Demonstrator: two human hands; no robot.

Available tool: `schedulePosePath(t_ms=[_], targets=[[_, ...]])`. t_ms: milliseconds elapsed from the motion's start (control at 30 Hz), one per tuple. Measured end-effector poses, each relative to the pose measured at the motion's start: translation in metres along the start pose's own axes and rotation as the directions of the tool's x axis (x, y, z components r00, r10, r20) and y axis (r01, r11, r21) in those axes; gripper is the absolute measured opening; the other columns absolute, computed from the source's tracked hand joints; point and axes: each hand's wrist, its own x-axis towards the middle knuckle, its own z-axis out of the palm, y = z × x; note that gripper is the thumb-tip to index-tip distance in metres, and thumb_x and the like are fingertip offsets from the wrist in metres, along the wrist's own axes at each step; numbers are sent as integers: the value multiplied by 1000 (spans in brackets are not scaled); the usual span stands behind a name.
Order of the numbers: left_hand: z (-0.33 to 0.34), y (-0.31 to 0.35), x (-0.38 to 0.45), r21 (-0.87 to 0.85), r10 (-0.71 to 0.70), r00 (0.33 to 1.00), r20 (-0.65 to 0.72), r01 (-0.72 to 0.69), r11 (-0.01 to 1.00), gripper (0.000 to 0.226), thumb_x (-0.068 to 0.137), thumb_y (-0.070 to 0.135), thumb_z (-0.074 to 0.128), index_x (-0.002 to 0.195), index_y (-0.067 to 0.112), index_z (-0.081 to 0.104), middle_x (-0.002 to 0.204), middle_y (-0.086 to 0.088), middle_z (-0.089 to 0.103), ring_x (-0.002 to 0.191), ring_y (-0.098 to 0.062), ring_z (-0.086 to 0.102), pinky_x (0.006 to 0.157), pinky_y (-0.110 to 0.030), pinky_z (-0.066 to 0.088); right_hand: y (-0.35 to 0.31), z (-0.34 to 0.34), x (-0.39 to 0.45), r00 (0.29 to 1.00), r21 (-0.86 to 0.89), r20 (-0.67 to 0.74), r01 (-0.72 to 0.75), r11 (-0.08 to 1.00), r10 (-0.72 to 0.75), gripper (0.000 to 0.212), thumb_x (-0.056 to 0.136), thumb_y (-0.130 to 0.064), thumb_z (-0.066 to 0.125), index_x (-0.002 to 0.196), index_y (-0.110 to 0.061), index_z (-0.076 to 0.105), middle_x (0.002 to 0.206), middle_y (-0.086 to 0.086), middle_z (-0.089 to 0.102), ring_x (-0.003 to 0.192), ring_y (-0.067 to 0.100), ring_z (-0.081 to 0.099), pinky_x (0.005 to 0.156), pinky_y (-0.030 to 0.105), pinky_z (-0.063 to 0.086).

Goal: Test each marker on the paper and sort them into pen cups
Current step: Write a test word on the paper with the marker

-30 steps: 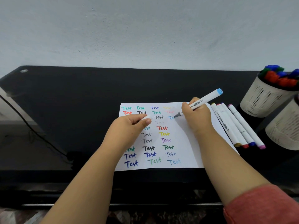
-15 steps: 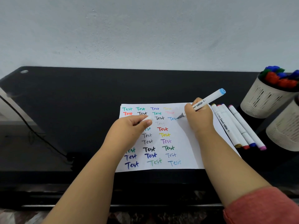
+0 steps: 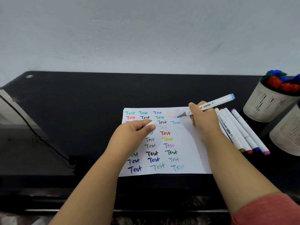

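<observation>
Markers [image 3: 240,132]: four loose; cups [image 3: 266,103] two. Right grip [image 3: 203,118] pinches fifth [image 3: 211,103]; left grip [image 3: 138,132] pinches cap [image 3: 150,123] (white).

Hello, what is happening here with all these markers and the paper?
A person is testing markers. The right hand holds a blue-capped marker, its tip just above the paper, which is covered with coloured "Test" words. The left hand pinches a white cap. Four markers lie beside the paper. Of the two pen cups, the far pen cup already holds markers.
</observation>
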Motion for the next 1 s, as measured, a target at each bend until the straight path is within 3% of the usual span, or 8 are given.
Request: schedulePosePath(t_ms=[267, 367, 533, 733, 1000], targets=[[-1, 4, 0, -125, -1, 999, 43, 7, 992, 16, 84, 39, 66, 100, 43, 68, 70, 38, 57, 73, 21, 48, 65, -11, 34, -38, 1, -19, 952, 290, 293, -3, 957, -86, 34, 93, -10, 54, 62, -17, 41, 48, -5, 48, 44, 6, 39, 52, 20, 36], [-1, 8, -1, -165, 18, 998, 58, -8, 986, 11, 83, 37, 67, 88, 46, 68, 69, 40, 60, 73, 24, 51, 66, -14, 37, -42, 8, -31, 934, 270, 339, 16, 963, -111, 34, 93, -8, 54, 62, -16, 42, 48, -6, 49, 44, 6, 42, 48, 17, 37], [-2, 11, -6, -186, 59, 996, 68, -46, 981, 16, 82, 37, 68, 96, 45, 70, 86, 27, 69, 91, 7, 58, 70, -14, 37, -41, 11, -39, 922, 184, 366, 61, 981, -126, 31, 91, -10, 58, 63, -16, 44, 48, -8, 50, 46, 4, 45, 52, 19, 39], [-3, 14, -9, -193, 111, 988, 108, -89, 977, 18, 83, 33, 67, 97, 45, 70, 90, 20, 71, 94, 1, 62, 79, -19, 44, -40, 17, -46, 876, 142, 474, 28, 989, -93, 19, 89, -13, 62, 73, -14, 51, 52, -6, 53, 51, 4, 48, 55, 21, 41], [-8, 17, -9, -153, 71, 996, 55, -62, 986, 22, 80, 32, 70, 76, 52, 66, 90, -2, 69, 68, -10, 48, 59, -20, 41, -42, 8, -42, 790, 162, 611, -59, 985, -53, 13, 77, -22, 74, 80, -14, 64, 55, -7, 52, 52, 7, 41, 51, 19, 36]])
